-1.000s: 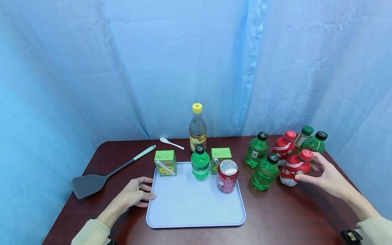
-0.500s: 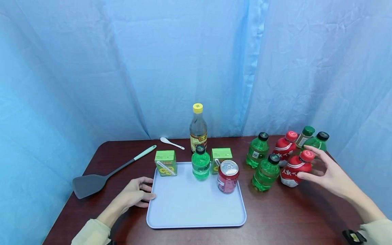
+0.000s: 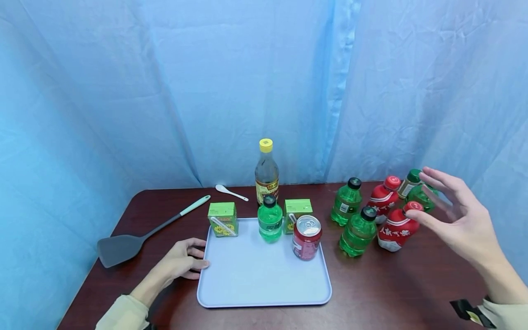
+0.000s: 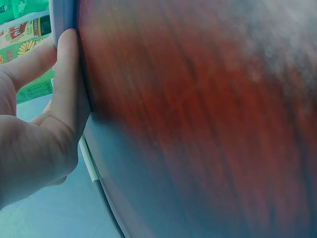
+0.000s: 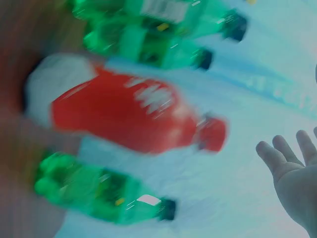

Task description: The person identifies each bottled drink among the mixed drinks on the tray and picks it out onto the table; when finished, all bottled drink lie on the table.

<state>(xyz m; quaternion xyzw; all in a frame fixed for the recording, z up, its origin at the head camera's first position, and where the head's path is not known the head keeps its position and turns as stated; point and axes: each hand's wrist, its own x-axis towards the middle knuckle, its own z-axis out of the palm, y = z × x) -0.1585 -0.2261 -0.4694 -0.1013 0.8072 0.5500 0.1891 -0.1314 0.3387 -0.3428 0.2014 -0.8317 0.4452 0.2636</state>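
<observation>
My left hand [image 3: 181, 261] holds the left rim of a pale lavender tray [image 3: 264, 284], with the thumb over the edge; the left wrist view shows fingers against the tray's edge. On the tray stand a green soda bottle [image 3: 270, 224] and a red Coke can [image 3: 306, 245]. Two green juice boxes, a left one [image 3: 223, 221] and a right one [image 3: 298, 206], are at its back edge. My right hand [image 3: 466, 220] is spread with nothing in it, right of an upright red-and-white bottle [image 3: 397, 231]. Its thumb overlaps the red cap in the head view. In the right wrist view that bottle [image 5: 124, 111] is blurred.
Around the red bottle stand a green bottle [image 3: 358, 233], another green bottle [image 3: 346, 201], a second red bottle [image 3: 382, 199] and a green-capped jar [image 3: 408, 183]. A yellow-capped bottle [image 3: 266, 174] stands behind the tray. A spatula [image 3: 123, 250] and white spoon [image 3: 231, 192] lie left.
My right hand has let go of the front red bottle and moved up and to the right, its fingers spreading. The bottle stays standing. My left hand and the tray have not visibly moved.
</observation>
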